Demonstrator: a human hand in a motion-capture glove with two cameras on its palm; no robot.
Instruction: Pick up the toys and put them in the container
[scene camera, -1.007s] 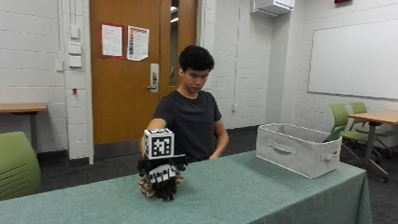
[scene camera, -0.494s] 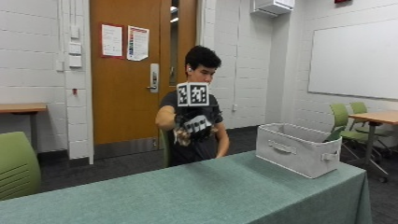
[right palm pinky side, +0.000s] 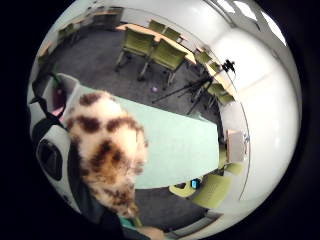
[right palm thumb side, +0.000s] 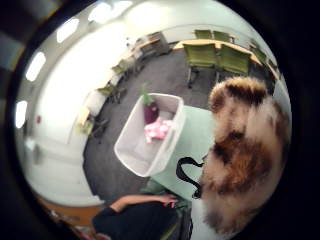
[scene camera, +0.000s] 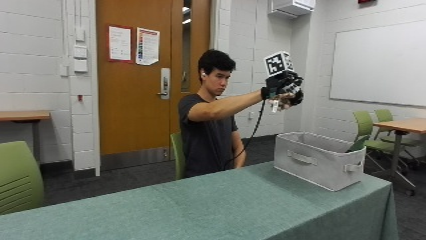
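Since half second ago: arm swung out from chest, now stretched high toward bin. Seated behind table (scene camera: 200, 205). Right hand (scene camera: 282, 90) raised at 12 o'clock above bin (scene camera: 318, 159), fingers curled round spotted plush (right palm pinky side: 107, 150). Inside bin: pink toy (right palm thumb side: 159, 129), purple toy (right palm thumb side: 150, 111).

Gloved right hand (scene camera: 283, 90) raised high above grey container (scene camera: 318, 160), fingers curled; container on green table (scene camera: 200, 210).
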